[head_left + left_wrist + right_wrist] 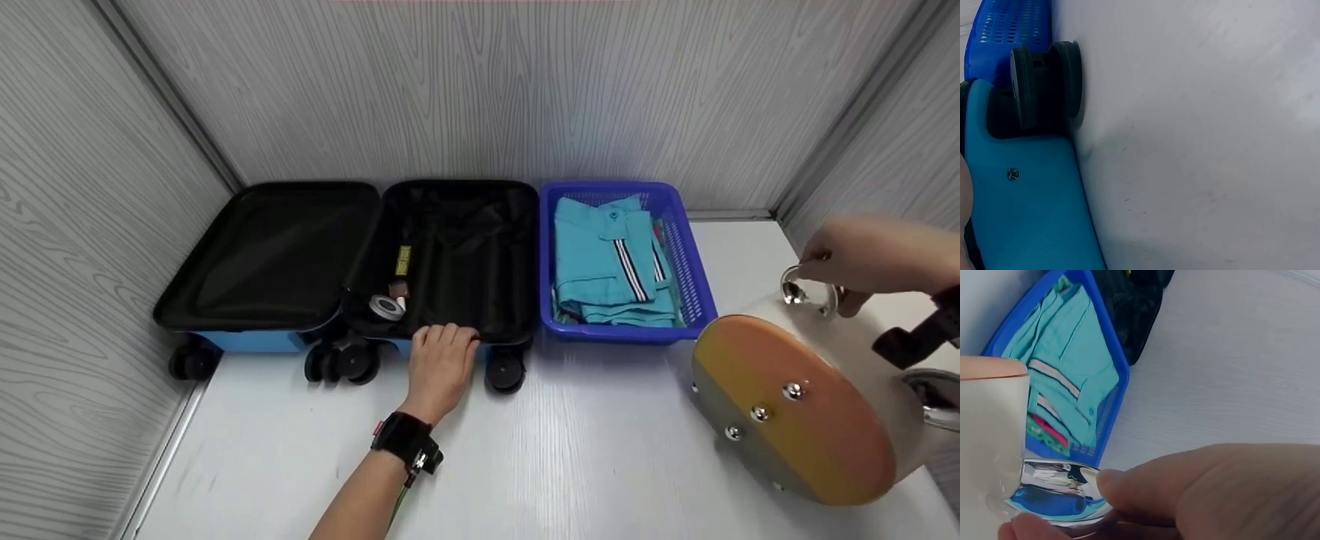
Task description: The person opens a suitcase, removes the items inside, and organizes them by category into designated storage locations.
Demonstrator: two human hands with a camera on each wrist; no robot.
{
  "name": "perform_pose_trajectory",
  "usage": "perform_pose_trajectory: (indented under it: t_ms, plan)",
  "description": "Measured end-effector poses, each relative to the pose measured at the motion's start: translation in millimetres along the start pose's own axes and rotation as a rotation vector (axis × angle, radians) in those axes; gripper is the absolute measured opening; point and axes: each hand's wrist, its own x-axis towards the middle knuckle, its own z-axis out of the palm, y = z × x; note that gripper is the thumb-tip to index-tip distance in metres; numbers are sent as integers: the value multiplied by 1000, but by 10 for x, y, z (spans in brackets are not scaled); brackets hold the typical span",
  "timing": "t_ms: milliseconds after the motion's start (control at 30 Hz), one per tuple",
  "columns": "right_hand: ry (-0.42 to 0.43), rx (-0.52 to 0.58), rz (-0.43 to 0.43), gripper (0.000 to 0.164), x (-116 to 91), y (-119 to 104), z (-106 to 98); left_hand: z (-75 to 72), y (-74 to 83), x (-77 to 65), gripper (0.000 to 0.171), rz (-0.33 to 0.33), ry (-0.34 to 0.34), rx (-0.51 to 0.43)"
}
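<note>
The white case (817, 427) hangs tilted at the near right, its orange, yellow and grey base facing left; my right hand (874, 255) is clamped on its chrome handle (1055, 475). My left hand (442, 364) curls its fingers over the near rim of the open black-lined suitcase (277, 255), left of a blue basket (630, 334) holding folded turquoise clothes (600, 259).
</note>
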Motion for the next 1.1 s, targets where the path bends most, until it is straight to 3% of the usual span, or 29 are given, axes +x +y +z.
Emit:
perform_pose_trajectory:
  t_ms: [333,600,1100]
  plan:
    - [15,201,9,37,53,-209,117,-12,-24,-23,24,-10,-2,-7]
    - [33,344,47,45,209,-400,166,2,-33,-13,24,-4,14,-22]
    - [85,409,65,49,474,-761,157,-1,8,-17,25,6,9,-27]
